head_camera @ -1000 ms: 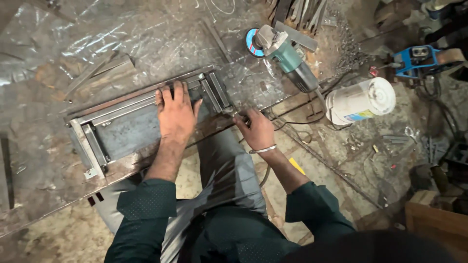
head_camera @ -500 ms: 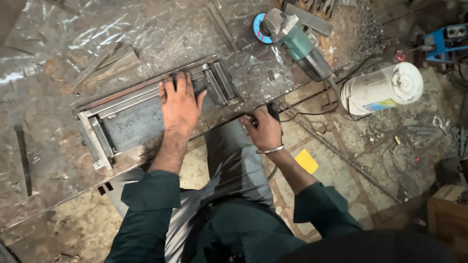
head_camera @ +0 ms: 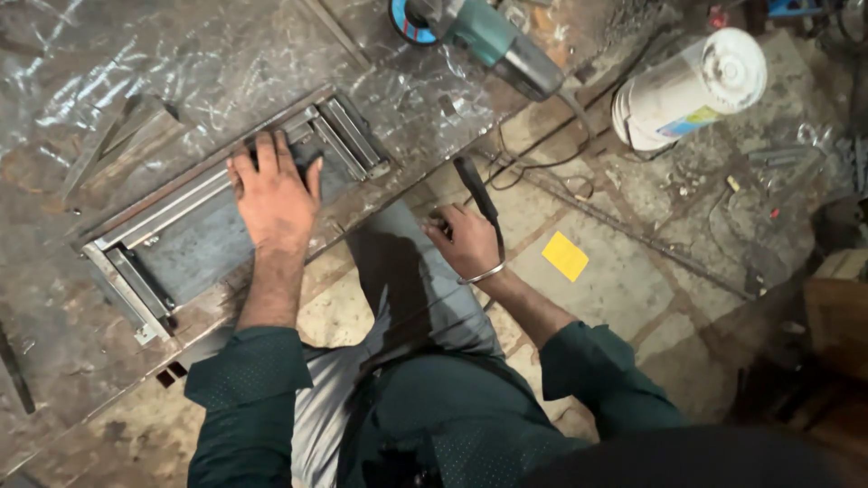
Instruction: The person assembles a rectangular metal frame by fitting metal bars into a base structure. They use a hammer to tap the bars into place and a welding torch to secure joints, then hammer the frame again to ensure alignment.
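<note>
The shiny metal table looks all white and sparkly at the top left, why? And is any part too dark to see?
Head view: light glares off the scratched grey steel tabletop, making white streaks; the left hand on the rectangular metal frame is evenly lit and sharp; the right hand holding a black-handled tool is clear too; the lower right corner sinks into shadow, too dark to read.

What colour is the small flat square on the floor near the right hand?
Yellow: the small square shows best in the head view.
</note>
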